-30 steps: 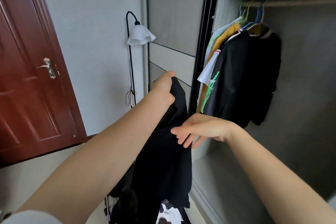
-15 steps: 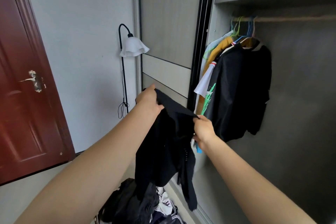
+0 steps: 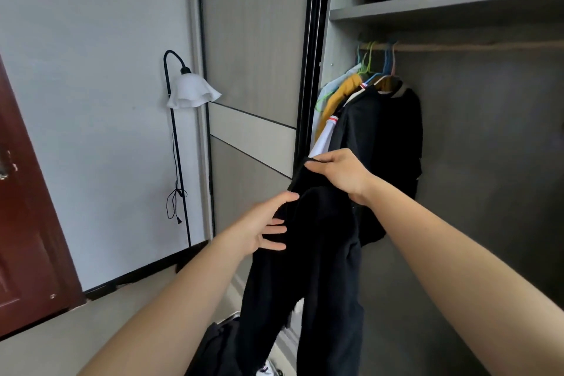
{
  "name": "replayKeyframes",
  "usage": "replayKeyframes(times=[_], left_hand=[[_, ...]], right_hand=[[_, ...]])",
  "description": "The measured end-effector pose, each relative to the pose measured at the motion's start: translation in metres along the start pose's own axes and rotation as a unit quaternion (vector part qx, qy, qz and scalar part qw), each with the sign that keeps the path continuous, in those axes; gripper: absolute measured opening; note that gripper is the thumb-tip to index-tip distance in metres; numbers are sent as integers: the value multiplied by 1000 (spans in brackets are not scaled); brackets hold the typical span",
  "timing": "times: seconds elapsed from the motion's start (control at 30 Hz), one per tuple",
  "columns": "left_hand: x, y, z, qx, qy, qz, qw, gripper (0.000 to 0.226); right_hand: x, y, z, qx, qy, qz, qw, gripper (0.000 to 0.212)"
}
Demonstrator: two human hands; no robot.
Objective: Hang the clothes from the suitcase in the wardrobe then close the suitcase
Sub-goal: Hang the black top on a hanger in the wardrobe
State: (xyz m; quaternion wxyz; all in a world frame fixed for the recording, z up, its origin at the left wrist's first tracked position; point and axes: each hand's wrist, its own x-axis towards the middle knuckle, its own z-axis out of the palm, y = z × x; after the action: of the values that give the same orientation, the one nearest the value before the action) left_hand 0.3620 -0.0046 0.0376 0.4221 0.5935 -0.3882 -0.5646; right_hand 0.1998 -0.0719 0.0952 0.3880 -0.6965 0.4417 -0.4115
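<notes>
Grey laminate wardrobe [image 3: 488, 162]: open-fronted, flat matt panels, one shelf above a rail [image 3: 476, 46]. It is the largest item before you, and most of the rail is bare to the right of the hung clothes.

Black garment [image 3: 308, 268]: soft, matt, limp cloth falling in long folds in front of the wardrobe opening, not yet on the rail. No hanger shows in it, and you cannot tell whether one is inside. Hazard: its weight hangs from one gathered edge, so a loosened hold would likely drop it onto the dark heap [image 3: 219, 345] on the floor below.

Hung clothes [image 3: 384, 137]: black, mustard and white, bunched at the rail's left end. Hazard: your garment hangs just in front of them and could catch a neighbour or drag it off its hook.

Your right hand [image 3: 341, 175]: fingers curled over the garment's top edge, holding it up.

Your left hand [image 3: 259, 230]: fingers straight and spread, laid against the side of the cloth, gripping nothing.

Hangers [image 3: 374, 58]: thin coloured hooks in green, blue and pink. They look light and apt to swing or slide if knocked.
</notes>
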Motion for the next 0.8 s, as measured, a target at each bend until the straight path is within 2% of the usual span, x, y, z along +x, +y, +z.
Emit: replayKeyframes(times=[0.1,0.17,0.23,0.3,0.4,0.5,0.53,0.6,0.67,0.73,0.8], left_hand=[[18,-5,22,79,12,-3,997,51],[30,-4,37,83,34,3,996,47],[45,2,50,27,32,1,999,41],[60,14,65,-51,31,1,998,37],[76,40,97,-112,29,39,993,25],[87,63,136,-124,23,74,989,18],[91,70,152,-127,18,80,989,15],[97,80,173,-128,15,90,988,14],[106,90,197,-117,16,94,989,21],[110,101,213,-107,22,104,988,19],[116,115,239,-101,12,118,988,16]], right_hand=[[-2,10,-18,-22,-32,9,999,15],[-4,15,-36,-45,-34,10,998,14],[-3,21,-60,-62,-34,20,997,10],[-1,29,-89,-135,-46,28,989,5],[8,51,-135,-347,-76,63,933,13],[15,74,-183,-455,-63,114,881,26],[17,80,-201,-466,-59,132,873,28],[21,87,-229,-433,-53,168,884,23],[26,89,-251,-408,-53,189,892,27],[32,87,-265,-401,-53,197,893,20],[43,82,-290,-415,-5,180,892,14]])
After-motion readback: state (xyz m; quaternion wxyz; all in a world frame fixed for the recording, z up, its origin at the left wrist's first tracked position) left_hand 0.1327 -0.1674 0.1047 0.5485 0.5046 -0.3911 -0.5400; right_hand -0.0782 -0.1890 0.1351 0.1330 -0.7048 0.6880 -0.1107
